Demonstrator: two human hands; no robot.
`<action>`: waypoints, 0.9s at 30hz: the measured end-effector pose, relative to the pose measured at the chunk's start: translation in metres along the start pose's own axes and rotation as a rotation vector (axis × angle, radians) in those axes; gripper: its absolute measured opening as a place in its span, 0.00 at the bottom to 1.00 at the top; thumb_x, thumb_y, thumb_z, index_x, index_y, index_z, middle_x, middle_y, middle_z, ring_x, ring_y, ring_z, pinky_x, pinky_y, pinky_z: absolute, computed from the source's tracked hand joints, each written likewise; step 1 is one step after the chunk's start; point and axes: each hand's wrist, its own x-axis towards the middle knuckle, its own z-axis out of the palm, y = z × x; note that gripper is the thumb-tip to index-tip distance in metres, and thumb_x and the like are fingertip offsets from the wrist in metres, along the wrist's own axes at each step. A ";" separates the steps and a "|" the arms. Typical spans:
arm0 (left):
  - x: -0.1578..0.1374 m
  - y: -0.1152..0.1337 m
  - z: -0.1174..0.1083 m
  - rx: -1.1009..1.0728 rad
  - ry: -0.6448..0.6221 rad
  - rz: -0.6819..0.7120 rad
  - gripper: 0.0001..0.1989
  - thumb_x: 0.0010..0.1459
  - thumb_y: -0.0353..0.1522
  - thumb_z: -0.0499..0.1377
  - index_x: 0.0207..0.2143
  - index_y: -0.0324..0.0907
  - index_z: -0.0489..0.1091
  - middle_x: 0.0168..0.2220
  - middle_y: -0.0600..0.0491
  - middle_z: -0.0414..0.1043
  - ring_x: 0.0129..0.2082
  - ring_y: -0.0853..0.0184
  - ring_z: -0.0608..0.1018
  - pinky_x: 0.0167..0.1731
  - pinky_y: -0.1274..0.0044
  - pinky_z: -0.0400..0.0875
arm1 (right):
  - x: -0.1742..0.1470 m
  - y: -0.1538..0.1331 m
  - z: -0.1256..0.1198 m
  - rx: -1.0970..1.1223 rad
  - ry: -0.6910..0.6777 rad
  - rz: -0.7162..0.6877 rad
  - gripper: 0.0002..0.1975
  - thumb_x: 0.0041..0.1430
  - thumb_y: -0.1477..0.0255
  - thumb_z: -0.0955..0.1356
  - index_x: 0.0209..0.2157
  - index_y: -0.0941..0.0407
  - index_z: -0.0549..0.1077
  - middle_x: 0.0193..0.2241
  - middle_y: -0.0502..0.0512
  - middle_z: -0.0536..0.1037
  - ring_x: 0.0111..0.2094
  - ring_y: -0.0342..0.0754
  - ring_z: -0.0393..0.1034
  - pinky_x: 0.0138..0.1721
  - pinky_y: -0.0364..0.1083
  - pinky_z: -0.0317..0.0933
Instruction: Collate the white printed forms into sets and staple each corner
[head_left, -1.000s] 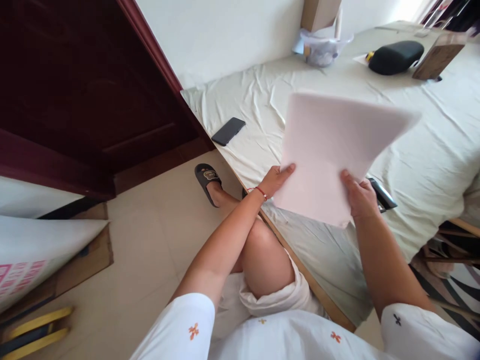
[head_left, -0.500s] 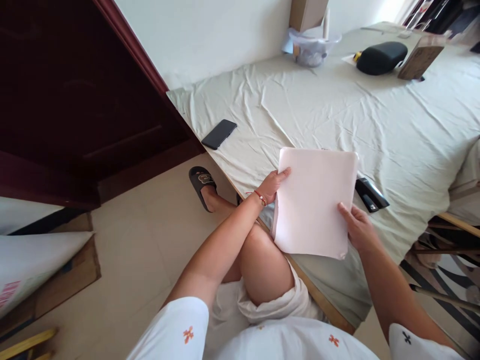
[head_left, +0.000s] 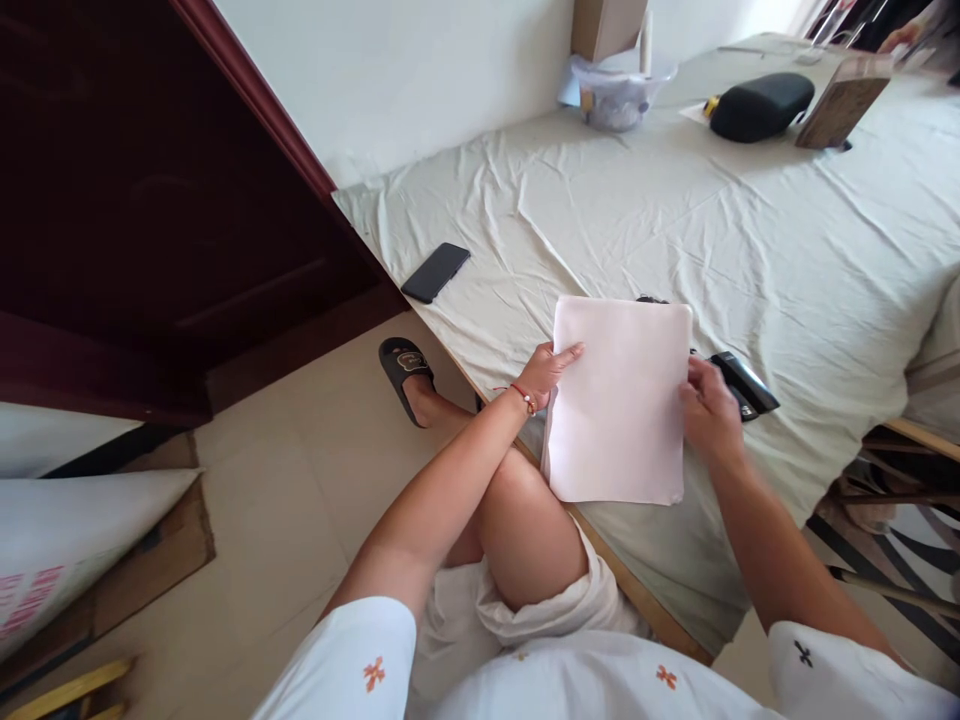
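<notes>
A stack of white paper is held over the near edge of the cloth-covered table, its top sheet blank. My left hand grips the left edge, thumb on the top sheet and fingers underneath. At the right edge, my right hand has its fingers bent and its thumb against the paper; it is slightly blurred. Just behind that hand lies a black stapler-like object, partly covered by it. A small dark item peeks out past the stack's far edge.
A black phone lies near the table's left edge. Farther back are a clear plastic tub, a black case and a leaning brown box. My crossed leg is below the stack. Another person's hand shows at the far right.
My right hand has shifted up and its thumb has slid off the top sheet to the edge. The stack's right edge now sits farther left. Another person's hand has appeared at the back.
</notes>
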 end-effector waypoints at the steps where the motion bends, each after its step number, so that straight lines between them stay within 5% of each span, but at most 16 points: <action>1: 0.000 -0.001 0.001 0.018 -0.006 -0.005 0.28 0.37 0.44 0.78 0.38 0.37 0.79 0.35 0.46 0.83 0.40 0.55 0.84 0.50 0.61 0.77 | 0.009 -0.009 -0.003 -0.111 0.102 -0.069 0.23 0.64 0.62 0.64 0.59 0.51 0.68 0.50 0.62 0.75 0.51 0.59 0.72 0.48 0.59 0.70; 3: 0.001 -0.004 0.002 0.050 -0.017 -0.025 0.29 0.35 0.45 0.78 0.36 0.36 0.79 0.34 0.47 0.83 0.38 0.57 0.84 0.48 0.62 0.77 | 0.028 -0.034 -0.006 -0.285 0.165 -0.232 0.26 0.67 0.64 0.62 0.64 0.53 0.65 0.59 0.67 0.70 0.59 0.62 0.66 0.56 0.63 0.65; 6: 0.000 -0.006 0.004 0.079 -0.029 -0.044 0.30 0.33 0.47 0.78 0.35 0.37 0.80 0.33 0.47 0.83 0.35 0.59 0.83 0.46 0.63 0.77 | 0.055 -0.071 0.005 -0.386 0.007 -0.472 0.22 0.71 0.67 0.58 0.62 0.51 0.70 0.61 0.62 0.71 0.63 0.60 0.63 0.63 0.64 0.58; 9: -0.002 -0.005 0.006 0.092 -0.056 -0.035 0.31 0.35 0.48 0.78 0.37 0.36 0.80 0.34 0.46 0.83 0.37 0.58 0.84 0.44 0.65 0.78 | 0.074 -0.089 0.028 -0.415 -0.139 -0.568 0.21 0.71 0.68 0.58 0.60 0.52 0.71 0.60 0.61 0.73 0.65 0.61 0.60 0.62 0.63 0.58; 14: -0.003 -0.004 0.006 0.108 -0.074 -0.068 0.32 0.36 0.52 0.76 0.37 0.37 0.80 0.34 0.45 0.84 0.33 0.59 0.84 0.38 0.68 0.78 | 0.085 -0.084 0.051 -0.477 -0.277 -0.501 0.19 0.70 0.69 0.58 0.52 0.55 0.76 0.45 0.65 0.80 0.51 0.63 0.69 0.52 0.61 0.62; 23: -0.001 -0.009 0.005 0.141 -0.058 -0.096 0.32 0.40 0.53 0.74 0.38 0.36 0.80 0.33 0.42 0.83 0.33 0.56 0.84 0.39 0.66 0.79 | 0.092 -0.084 0.054 -0.413 -0.252 -0.352 0.15 0.69 0.67 0.60 0.41 0.55 0.78 0.40 0.61 0.81 0.45 0.59 0.71 0.47 0.56 0.63; 27: 0.000 -0.009 0.004 0.169 -0.039 -0.096 0.34 0.42 0.55 0.73 0.39 0.35 0.79 0.33 0.44 0.83 0.32 0.59 0.84 0.38 0.68 0.78 | 0.094 -0.087 0.053 -0.338 -0.242 -0.165 0.12 0.65 0.66 0.65 0.41 0.54 0.79 0.38 0.58 0.82 0.40 0.55 0.74 0.42 0.50 0.64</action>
